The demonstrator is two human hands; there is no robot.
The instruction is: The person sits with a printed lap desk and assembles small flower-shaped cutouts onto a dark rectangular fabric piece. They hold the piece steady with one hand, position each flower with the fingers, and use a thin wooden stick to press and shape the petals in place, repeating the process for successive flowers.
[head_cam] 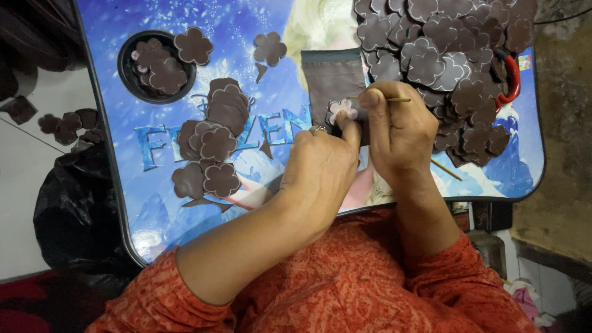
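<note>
The flower cutout point(341, 110) lies just beyond both hands, left hand point(320, 172) pinning it, right hand point(398, 132) clamped on a thin stick point(394, 99) running left-right.

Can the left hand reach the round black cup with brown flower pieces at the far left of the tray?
Probably yes. The left hand presses a small flower piece, and between it and the black cup lie only flat flower stacks.

close head view, straight down
</note>
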